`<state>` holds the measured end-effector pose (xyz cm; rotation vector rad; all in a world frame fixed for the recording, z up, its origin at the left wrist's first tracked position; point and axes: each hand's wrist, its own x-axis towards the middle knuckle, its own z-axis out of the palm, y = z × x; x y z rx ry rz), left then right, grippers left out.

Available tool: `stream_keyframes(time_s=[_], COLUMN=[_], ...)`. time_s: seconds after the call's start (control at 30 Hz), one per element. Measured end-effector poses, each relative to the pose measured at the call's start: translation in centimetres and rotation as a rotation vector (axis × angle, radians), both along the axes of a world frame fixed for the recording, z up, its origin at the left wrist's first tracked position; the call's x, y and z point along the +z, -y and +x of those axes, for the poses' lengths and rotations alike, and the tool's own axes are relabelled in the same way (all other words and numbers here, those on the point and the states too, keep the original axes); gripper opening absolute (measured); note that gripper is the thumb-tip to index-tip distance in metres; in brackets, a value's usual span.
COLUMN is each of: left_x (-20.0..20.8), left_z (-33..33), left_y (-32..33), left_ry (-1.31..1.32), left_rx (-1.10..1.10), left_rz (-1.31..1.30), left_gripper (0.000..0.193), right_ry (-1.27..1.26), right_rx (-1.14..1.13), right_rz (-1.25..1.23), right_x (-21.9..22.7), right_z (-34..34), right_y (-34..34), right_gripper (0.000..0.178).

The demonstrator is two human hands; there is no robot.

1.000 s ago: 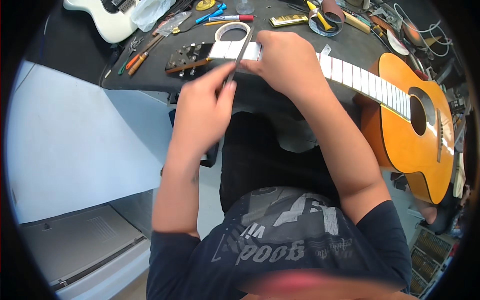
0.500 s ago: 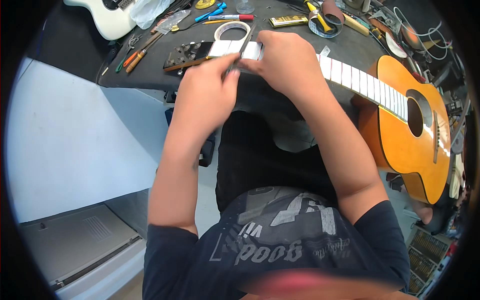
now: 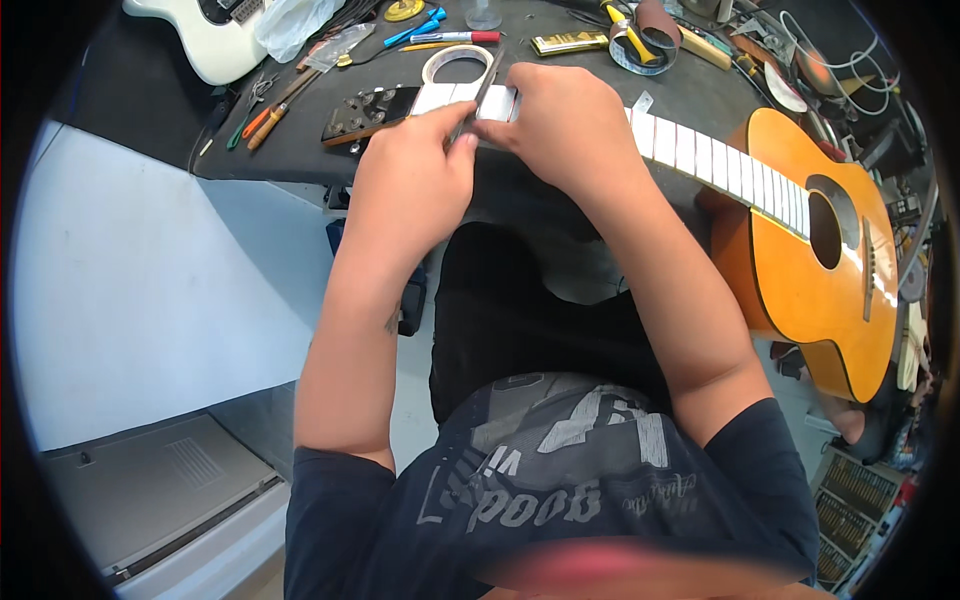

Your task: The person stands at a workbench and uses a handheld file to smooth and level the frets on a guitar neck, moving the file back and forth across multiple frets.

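Observation:
An acoustic guitar [image 3: 815, 290] with an orange-yellow body extends from the right across the bench edge, its dark headstock [image 3: 365, 112] at the left. White tape [image 3: 690, 150] covers the fretboard, with narrow fret lines showing between the strips. My left hand [image 3: 415, 180] is closed around the near end of a slim dark file [image 3: 487, 85], which lies across the neck near the headstock. Just right of the file, my right hand [image 3: 570, 125] grips the neck, index finger on the far side and thumb on the near side. Its other fingers are partly hidden.
A masking tape roll [image 3: 457, 66] rests behind the neck. On the dark bench [image 3: 290, 150] are a red marker [image 3: 470, 37], a yellow packet [image 3: 568, 43], a sandpaper roll [image 3: 655, 30] and wooden-handled tools [image 3: 268, 122]. A white guitar body [image 3: 205, 45] is at the far left.
The whole view has shifted slightly, moving the bench things a little left. My left hand, blurred before, now appears sharper, still on the file; the right hand keeps its hold.

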<state>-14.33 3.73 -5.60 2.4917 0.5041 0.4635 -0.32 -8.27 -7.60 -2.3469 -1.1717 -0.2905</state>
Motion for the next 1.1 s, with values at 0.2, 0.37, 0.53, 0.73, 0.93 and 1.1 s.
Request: stream_keyframes(time_s=[0.2,0.37,0.53,0.73,0.93,1.1], left_x=[-2.7,-1.0,-0.5,-1.9,0.1,-2.5], left_z=[-9.0,-4.8,-1.9,-8.9,-0.1,-8.2], left_y=[2.0,1.4,0.6,1.7,0.3,1.6], left_ry=[0.061,0.068,0.06,0.035,-0.004,0.076], left_rx=[-0.045,-0.048,-0.053,-0.002,0.004,-0.038], left_rz=[-0.119,-0.049,0.025,-0.119,0.028,-0.106], left_gripper=[0.041,0.038,0.039,0.042,0.038,0.044], right_ry=[-0.02,-0.037,-0.049,-0.035,-0.037,-0.049], right_rx=[-0.019,-0.013,-0.009,0.006,0.008,-0.01], right_rz=[0.001,-0.014,-0.005,-0.024,0.027,-0.004], right_x=[-0.9,-0.5,-0.3,-0.4,-0.5,-0.5], right_z=[0.1,0.1,0.2,-0.2,0.2,0.2], right_y=[0.1,0.3,0.0,0.1,-0.1,0.3], right_gripper=[0.05,0.05,0.05,0.048,0.047,0.047])
